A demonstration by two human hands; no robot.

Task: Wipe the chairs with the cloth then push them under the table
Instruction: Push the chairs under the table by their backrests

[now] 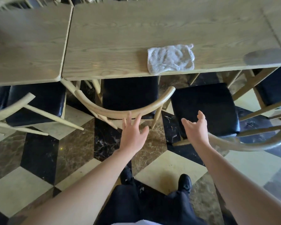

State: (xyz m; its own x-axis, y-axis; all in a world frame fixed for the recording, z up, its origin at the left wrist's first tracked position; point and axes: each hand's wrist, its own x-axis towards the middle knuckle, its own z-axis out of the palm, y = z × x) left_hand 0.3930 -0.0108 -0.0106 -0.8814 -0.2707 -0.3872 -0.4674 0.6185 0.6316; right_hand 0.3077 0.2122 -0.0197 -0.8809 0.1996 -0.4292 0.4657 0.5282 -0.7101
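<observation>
Chairs: pale wood, curved backs, black padded seats; middle chair (130, 101) tucked under desk (136, 30), right chair (206, 109) pulled out | white cloth (170, 58) lay at desk's near edge, over the lip | left hand (133, 133) and right hand (196, 127): grip wide, holding nothing | four chairs along near side, open floor behind.

No readable text, labels or numbers anywhere.
</observation>
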